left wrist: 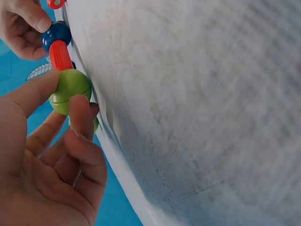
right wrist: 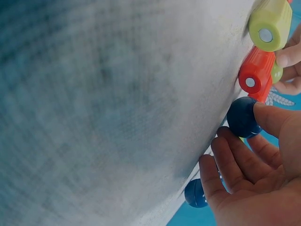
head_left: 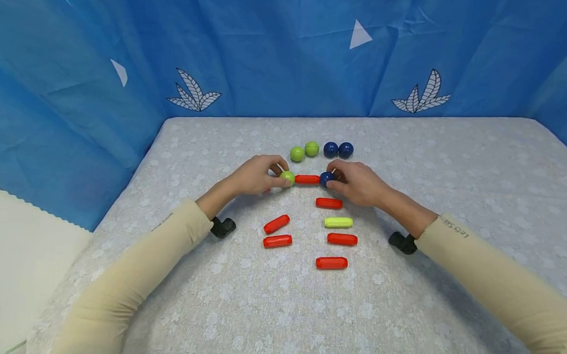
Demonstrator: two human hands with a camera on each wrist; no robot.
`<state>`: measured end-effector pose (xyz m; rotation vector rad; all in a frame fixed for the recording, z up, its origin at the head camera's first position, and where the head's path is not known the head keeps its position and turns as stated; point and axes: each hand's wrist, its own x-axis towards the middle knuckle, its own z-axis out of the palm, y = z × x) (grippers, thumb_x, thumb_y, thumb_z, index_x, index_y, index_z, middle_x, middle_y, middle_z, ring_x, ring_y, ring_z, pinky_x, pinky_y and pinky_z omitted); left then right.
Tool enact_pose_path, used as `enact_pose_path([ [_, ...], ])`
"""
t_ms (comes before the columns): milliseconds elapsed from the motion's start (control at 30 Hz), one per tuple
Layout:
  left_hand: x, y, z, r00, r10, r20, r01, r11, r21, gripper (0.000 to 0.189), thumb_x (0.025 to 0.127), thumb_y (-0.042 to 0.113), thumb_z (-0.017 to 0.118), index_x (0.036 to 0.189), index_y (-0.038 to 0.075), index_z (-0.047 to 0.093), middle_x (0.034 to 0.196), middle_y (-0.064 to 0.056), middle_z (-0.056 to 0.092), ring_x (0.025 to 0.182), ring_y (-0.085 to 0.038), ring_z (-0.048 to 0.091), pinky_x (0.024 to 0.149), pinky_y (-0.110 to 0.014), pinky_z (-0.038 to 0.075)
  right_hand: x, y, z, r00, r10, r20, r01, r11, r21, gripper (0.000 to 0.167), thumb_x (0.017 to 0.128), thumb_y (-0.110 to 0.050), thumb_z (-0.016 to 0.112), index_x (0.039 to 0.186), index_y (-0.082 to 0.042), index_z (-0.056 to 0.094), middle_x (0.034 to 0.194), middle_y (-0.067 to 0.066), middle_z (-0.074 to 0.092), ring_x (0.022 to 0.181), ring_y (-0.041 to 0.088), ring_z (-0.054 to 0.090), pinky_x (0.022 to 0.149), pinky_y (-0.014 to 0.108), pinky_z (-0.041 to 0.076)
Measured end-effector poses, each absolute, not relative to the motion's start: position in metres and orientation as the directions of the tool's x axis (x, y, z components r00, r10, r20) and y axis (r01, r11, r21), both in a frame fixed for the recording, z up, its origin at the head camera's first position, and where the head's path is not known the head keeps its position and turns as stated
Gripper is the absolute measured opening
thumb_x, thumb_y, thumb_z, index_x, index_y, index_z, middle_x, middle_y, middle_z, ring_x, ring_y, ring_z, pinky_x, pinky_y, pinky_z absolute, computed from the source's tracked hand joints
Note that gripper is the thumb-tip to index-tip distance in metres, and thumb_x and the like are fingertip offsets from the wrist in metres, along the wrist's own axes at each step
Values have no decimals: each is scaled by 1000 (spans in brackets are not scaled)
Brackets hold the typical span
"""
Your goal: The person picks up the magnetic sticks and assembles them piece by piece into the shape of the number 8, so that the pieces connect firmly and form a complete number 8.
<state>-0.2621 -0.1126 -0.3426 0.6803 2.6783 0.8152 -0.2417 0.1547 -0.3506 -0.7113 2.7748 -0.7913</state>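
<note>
My left hand (head_left: 257, 175) pinches a green ball (head_left: 287, 178) between thumb and fingers. A dark blue ball (head_left: 326, 179) is held the same way by my right hand (head_left: 360, 184). Between the two balls lies a red ribbed magnetic rod (head_left: 306, 179), its ends against them, making one straight row. In the left wrist view the green ball (left wrist: 70, 92), red rod (left wrist: 60, 55) and blue ball (left wrist: 56, 36) line up. Just nearer than the row is another red rod (head_left: 328, 203); the right wrist view shows a round metal disc in its end (right wrist: 254, 75).
Behind the row sit two loose green balls (head_left: 304, 151) and two dark blue balls (head_left: 338, 149). Nearer lie a yellow-green rod (head_left: 338, 222) and several red rods (head_left: 277, 241), one mostly hidden by my left hand. A patterned cloth (head_left: 232, 317) covers the table; a blue curtain (head_left: 293, 50) hangs behind.
</note>
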Motion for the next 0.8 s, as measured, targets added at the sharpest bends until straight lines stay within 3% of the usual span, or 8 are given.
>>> enact_pose_path([
  [267,-262,-112,-343,-858,501,-111,358,738,572,37,94,33,69,122,11,61,118,-10,65,95,-21,62,84,-38,49,-241,154,-350,-870,-493,-18,-410,743,-530,33,98,-15,63,126,1,56,107,15,66,94,28,60,88,44,49],
  [500,-261,-114,-342,-865,484,-131,328,744,582,36,96,32,68,124,12,60,120,-10,63,72,-20,66,76,-36,51,-243,152,-348,-860,-510,17,-447,737,-508,34,97,-15,64,126,3,58,113,17,65,101,30,60,91,46,48],
  [800,-260,-114,-344,-856,495,-147,324,737,594,45,96,35,66,133,11,56,123,-11,62,72,-18,66,73,-35,52,-242,154,-348,-868,-496,3,-429,747,-507,33,97,-15,64,125,3,58,112,17,65,101,30,60,90,46,48],
])
